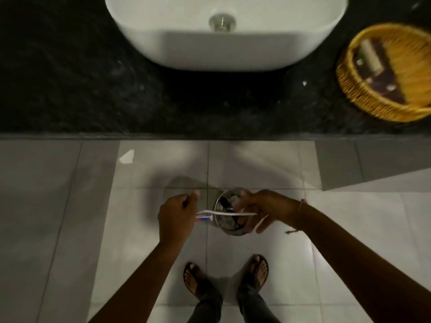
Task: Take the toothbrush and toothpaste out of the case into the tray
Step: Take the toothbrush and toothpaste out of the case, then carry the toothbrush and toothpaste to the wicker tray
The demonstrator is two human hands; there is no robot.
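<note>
Below the counter edge, over the floor, my right hand (263,210) grips a round, shiny, see-through case (227,229). My left hand (177,217) is closed on the end of a white toothpaste tube with red and blue print (204,217). A thin white strip (233,213), tube or toothbrush, I cannot tell which, runs from that hand across the case mouth to my right fingers. Something dark sits inside the case. The tray, a round yellow wicker basket (363,99), stands on the counter at the far right, well away from both hands.
A white basin (226,43) sits on the black stone counter (70,78), whose front edge crosses the view. The basket holds a small roll and dark items. Grey floor tiles and my sandalled feet (224,276) are below. A white scrap (127,157) lies on the floor.
</note>
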